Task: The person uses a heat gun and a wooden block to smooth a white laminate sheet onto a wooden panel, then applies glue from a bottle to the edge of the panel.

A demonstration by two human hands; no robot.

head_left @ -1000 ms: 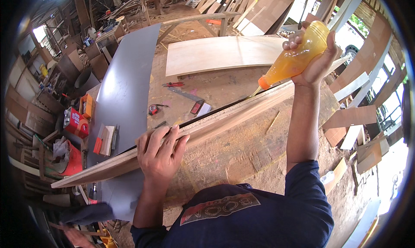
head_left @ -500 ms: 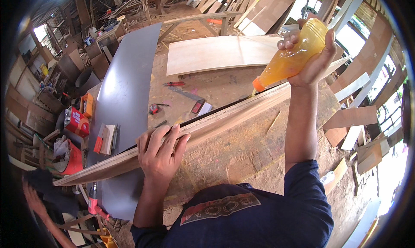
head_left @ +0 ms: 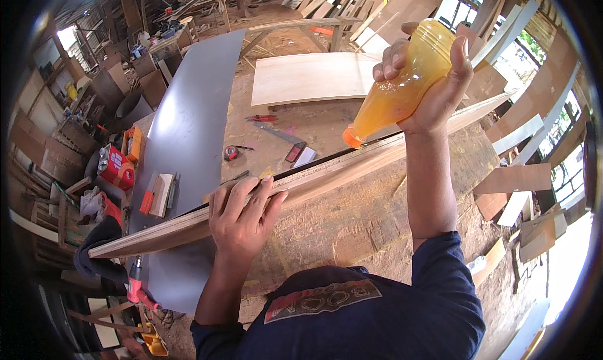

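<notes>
Yellow bottle (head_left: 402,87), cap (head_left: 353,137) downward, is gripped in the right hand (head_left: 436,106) just over the board (head_left: 339,173); the left hand (head_left: 242,217) clasps that board's edge. Pouring looks partway along: which stretches are wetted, and what remains, cannot be told

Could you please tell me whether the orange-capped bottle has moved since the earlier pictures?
Yes, the orange-capped bottle in the right hand has moved left, closer to the try square on the workbench.
</notes>
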